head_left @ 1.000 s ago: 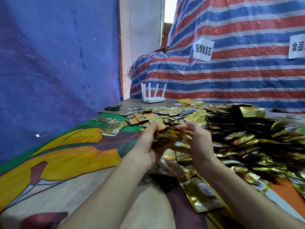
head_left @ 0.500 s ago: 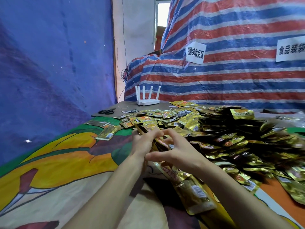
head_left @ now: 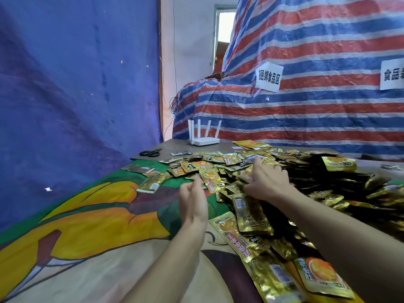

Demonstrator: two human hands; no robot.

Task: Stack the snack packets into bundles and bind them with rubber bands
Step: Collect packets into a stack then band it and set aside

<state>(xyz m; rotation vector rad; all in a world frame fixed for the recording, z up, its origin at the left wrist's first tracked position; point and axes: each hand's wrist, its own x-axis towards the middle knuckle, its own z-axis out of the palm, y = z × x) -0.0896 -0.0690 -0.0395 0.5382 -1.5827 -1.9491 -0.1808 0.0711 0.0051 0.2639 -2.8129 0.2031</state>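
A big heap of gold snack packets (head_left: 317,182) covers the right half of the table, with loose packets (head_left: 209,176) spread toward the middle and more near the front edge (head_left: 251,217). My right hand (head_left: 267,180) lies palm down on the heap, fingers spread over the packets, thumb touching one at its left. My left hand (head_left: 192,202) hovers just left of the heap above the cloth, fingers loosely curled, nothing visible in it. No rubber band shows.
A colourful printed cloth (head_left: 91,226) covers the table's left and front. Black scissors (head_left: 150,152) and a white router (head_left: 204,139) sit at the far end. A blue tarp hangs at left, a striped tarp behind.
Both hands held a small stack of packets together earlier. Now they have parted: the right reached forward onto the heap, the left drew back empty.
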